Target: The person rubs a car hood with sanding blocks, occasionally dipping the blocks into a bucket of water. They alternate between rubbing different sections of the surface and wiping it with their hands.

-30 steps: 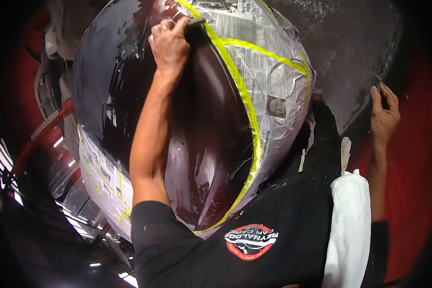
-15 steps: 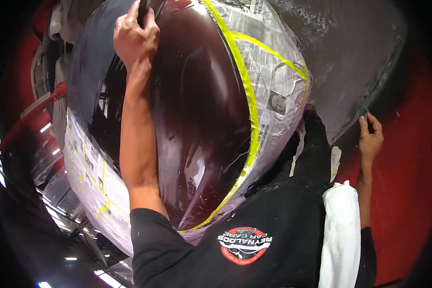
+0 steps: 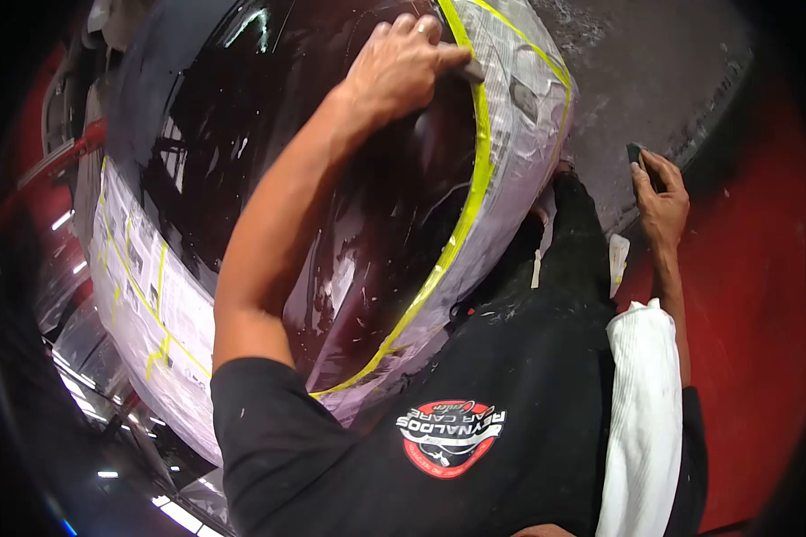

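A wet, glossy dark maroon car panel (image 3: 358, 224) curves below me, edged with yellow masking tape (image 3: 477, 179). My left hand (image 3: 398, 67) is closed on a small dark grey pad (image 3: 467, 68), which overlaps the tape at the panel's right border. Newspaper masking (image 3: 510, 98) under clear plastic lies just beyond that tape. Out to the right, my right hand (image 3: 663, 197) pinches a small, flat dark green piece (image 3: 634, 154) between thumb and fingers, held away from the panel. Its exact kind I cannot tell.
More taped newspaper (image 3: 170, 304) covers the panel's left side. A white towel (image 3: 640, 421) hangs down the front of my black shirt (image 3: 510, 376). The floor is grey and smeared (image 3: 636, 98), with a red area (image 3: 752, 313) on the right. A red bar (image 3: 67, 152) stands at left.
My left hand has moved right and slightly down across the panel to the taped edge. My right hand has risen and shifted left, bringing the dark green piece with it.
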Demonstrator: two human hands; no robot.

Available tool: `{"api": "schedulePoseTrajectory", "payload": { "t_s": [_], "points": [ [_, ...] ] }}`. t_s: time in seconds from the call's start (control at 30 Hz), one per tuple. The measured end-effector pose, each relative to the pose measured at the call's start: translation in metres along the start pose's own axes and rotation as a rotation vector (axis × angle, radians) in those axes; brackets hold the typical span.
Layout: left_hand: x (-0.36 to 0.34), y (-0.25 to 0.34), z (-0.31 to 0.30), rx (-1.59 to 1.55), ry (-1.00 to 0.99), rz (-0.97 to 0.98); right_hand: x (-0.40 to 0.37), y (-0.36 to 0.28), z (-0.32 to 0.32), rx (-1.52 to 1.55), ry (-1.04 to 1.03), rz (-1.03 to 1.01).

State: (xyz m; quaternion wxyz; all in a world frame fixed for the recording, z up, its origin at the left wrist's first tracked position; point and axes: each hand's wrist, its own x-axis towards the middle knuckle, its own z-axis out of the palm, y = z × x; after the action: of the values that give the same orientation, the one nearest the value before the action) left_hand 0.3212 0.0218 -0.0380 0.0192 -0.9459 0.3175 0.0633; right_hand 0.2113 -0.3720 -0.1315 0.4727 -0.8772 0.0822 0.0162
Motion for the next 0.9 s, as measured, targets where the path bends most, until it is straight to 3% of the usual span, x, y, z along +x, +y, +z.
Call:
{"api": "schedulePoseTrajectory", "payload": {
  "t_s": [0.03,0.1,0.3,0.63,0.73,0.8,0.9],
  "points": [
    [-0.017,0.017,-0.001,-0.009,0.074,0.005,-0.007,-0.001,0.000,-0.003,0.007,0.008],
    [-0.050,0.061,-0.026,-0.048,-0.091,-0.013,-0.015,-0.009,0.002,0.017,-0.002,-0.013],
    [-0.162,0.153,-0.031,-0.060,0.021,-0.071,-0.036,-0.033,0.017,0.023,0.032,-0.076],
    [-0.270,0.191,-0.045,-0.024,-0.100,-0.291,-0.058,-0.051,0.019,0.135,0.102,-0.093],
    [-0.275,0.192,-0.047,-0.040,-0.008,-0.295,-0.047,-0.052,0.019,0.161,0.110,-0.174],
    [-0.281,0.184,-0.052,-0.040,0.020,-0.299,-0.045,-0.061,0.020,0.191,0.046,-0.057],
    [-0.275,0.156,-0.072,-0.404,0.103,-0.414,-0.053,-0.073,0.027,0.193,0.021,-0.050]
  ]
}}
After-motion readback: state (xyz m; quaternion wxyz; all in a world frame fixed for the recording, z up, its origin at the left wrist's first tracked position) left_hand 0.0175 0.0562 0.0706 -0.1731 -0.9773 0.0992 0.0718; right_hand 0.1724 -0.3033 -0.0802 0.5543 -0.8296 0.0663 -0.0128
